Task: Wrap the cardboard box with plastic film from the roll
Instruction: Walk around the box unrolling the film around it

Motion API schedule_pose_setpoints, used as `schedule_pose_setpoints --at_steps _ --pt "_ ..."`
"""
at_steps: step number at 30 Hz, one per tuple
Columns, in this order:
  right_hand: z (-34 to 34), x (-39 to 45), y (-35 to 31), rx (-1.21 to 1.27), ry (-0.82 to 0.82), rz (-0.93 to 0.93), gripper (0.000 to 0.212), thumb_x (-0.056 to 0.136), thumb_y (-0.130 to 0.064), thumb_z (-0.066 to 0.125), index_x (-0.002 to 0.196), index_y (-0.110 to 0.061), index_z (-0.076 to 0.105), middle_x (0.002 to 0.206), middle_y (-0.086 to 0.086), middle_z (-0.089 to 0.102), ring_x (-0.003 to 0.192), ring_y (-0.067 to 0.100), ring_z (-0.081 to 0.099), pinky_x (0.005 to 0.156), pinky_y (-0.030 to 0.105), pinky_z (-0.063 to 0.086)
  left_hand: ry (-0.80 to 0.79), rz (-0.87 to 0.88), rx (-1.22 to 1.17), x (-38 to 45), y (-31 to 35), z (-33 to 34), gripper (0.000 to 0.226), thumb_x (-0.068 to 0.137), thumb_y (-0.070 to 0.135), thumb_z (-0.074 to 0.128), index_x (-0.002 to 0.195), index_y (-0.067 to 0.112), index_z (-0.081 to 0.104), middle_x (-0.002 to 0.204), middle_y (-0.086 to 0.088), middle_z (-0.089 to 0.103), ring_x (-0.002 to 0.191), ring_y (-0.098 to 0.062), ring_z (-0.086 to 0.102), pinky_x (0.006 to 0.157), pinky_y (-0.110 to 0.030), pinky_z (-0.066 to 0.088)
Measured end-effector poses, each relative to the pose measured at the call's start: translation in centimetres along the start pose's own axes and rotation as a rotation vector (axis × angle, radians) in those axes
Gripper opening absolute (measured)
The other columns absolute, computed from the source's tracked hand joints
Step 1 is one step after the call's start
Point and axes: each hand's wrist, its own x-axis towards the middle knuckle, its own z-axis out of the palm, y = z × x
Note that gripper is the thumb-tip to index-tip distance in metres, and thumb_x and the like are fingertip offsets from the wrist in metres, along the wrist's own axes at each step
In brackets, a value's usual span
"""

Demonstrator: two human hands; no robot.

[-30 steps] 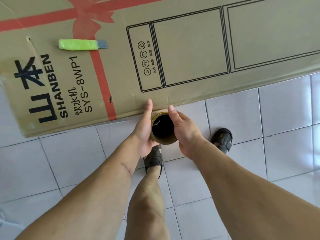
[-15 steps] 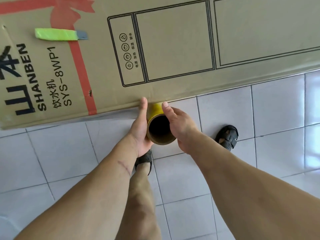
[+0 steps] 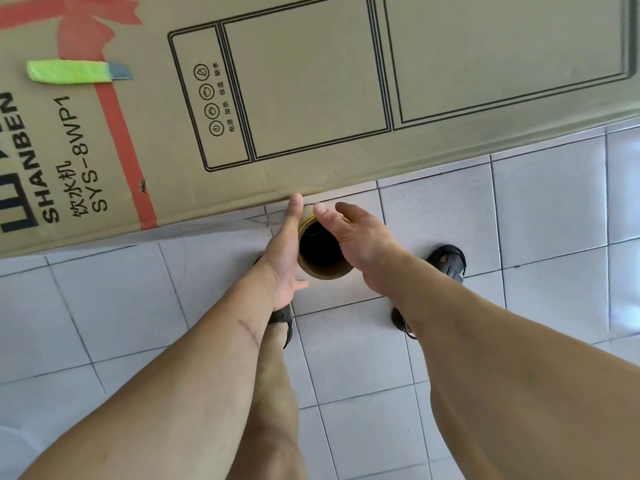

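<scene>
A large brown printed cardboard box [image 3: 311, 98] lies on the tiled floor. Just below its near edge, the left hand [image 3: 285, 251] and right hand [image 3: 356, 237] (fingers curled) grip the brown cardboard-cored film roll [image 3: 323, 268] between them.

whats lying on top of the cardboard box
A green-handled utility knife lies on the cardboard box, across its printed red ribbon. Nothing else shows on the visible face; the box runs out of frame, so the rest is unseen.

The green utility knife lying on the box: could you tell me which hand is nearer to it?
Left. The left hand is below-right of the utility knife; the right hand is farther right.
</scene>
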Motion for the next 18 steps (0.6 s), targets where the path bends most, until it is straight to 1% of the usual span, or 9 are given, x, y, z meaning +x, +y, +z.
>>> schedule_pose_setpoints --at_steps 2,4,6,8,11,13,15,17,18 --pt "-0.2 -0.2 0.2 0.028 -0.023 0.015 0.084 0.082 -0.069 0.065 0.150 -0.027 0.042 0.137 -0.002 0.055 0.121 0.016 0.051 0.097 0.029 0.038 0.110 0.050 -0.016 0.5 0.4 0.4 0.123 0.059 0.111 0.054 0.144 0.024 0.069 0.138 0.000 0.078 0.131 -0.019 0.070 0.113 -0.043 0.047" --pt "-0.1 -0.1 0.5 0.094 -0.028 0.019 0.091 0.070 -0.080 0.065 0.144 -0.029 0.050 0.135 -0.004 0.060 0.127 0.017 0.054 0.106 0.032 0.041 0.067 0.033 -0.072 0.5 1.2 0.8 0.117 0.062 0.106 0.057 0.139 0.019 0.074 0.127 -0.003 0.083 0.121 -0.021 0.077 0.112 -0.042 0.057" --pt "-0.5 0.3 0.7 0.126 -0.008 -0.010 0.091 0.066 -0.083 0.059 0.139 -0.028 0.056 0.131 -0.003 0.064 0.124 0.017 0.057 0.110 0.037 0.042 -0.013 0.003 -0.090 0.6 1.8 1.3 0.115 0.071 0.104 0.049 0.139 0.015 0.075 0.125 -0.007 0.084 0.121 -0.022 0.079 0.109 -0.042 0.060" --pt "-1.2 0.5 0.5 0.077 0.018 -0.038 0.088 0.071 -0.080 0.055 0.140 -0.027 0.055 0.131 -0.003 0.065 0.123 0.018 0.058 0.111 0.040 0.043 -0.075 -0.034 -0.107 0.9 1.6 1.8 0.111 0.084 0.101 0.033 0.138 0.013 0.075 0.127 -0.011 0.083 0.123 -0.026 0.078 0.107 -0.043 0.060" --pt "-2.4 0.4 0.3 -0.002 0.023 -0.033 0.091 0.070 -0.082 0.056 0.144 -0.029 0.051 0.133 -0.001 0.063 0.122 0.021 0.058 0.108 0.042 0.045 -0.082 -0.043 -0.057 0.8 1.1 2.8 0.110 0.078 0.104 0.032 0.139 0.022 0.074 0.129 -0.007 0.082 0.128 -0.026 0.075 0.114 -0.050 0.055" --pt "-2.9 0.3 0.5 0.012 0.020 -0.011 0.085 0.078 -0.078 0.059 0.146 -0.028 0.048 0.134 0.000 0.061 0.122 0.021 0.057 0.105 0.037 0.045 0.033 0.024 0.021 1.0 0.8 3.3 0.100 0.076 0.102 0.042 0.131 0.026 0.076 0.126 -0.001 0.083 0.129 -0.021 0.073 0.112 -0.042 0.054" --pt "-3.2 0.1 0.7 0.073 -0.009 0.013 0.073 0.084 -0.072 0.059 0.140 -0.027 0.054 0.130 -0.001 0.063 0.120 0.019 0.058 0.100 0.033 0.044 0.104 0.076 0.043 1.2 0.8 3.5 0.085 0.087 0.095 0.050 0.124 0.024 0.078 0.120 0.000 0.084 0.125 -0.019 0.074 0.106 -0.035 0.054" --pt "-3.5 0.0 0.7 0.114 -0.036 0.015 0.055 0.087 -0.068 0.058 0.127 -0.030 0.060 0.125 -0.002 0.067 0.118 0.017 0.060 0.099 0.031 0.044 0.015 0.038 -0.012 1.1 1.0 4.0 0.096 0.085 0.098 0.047 0.129 0.019 0.079 0.121 -0.006 0.085 0.124 -0.022 0.077 0.118 -0.042 0.053" --pt "-3.8 -0.1 0.7 0.105 -0.030 0.006 0.055 0.086 -0.069 0.059 0.124 -0.030 0.062 0.124 -0.002 0.068 0.118 0.017 0.061 0.101 0.032 0.045 -0.024 0.026 -0.041 1.2 1.2 4.3 0.100 0.086 0.099 0.042 0.131 0.018 0.079 0.123 -0.009 0.084 0.123 -0.025 0.077 0.119 -0.044 0.052"
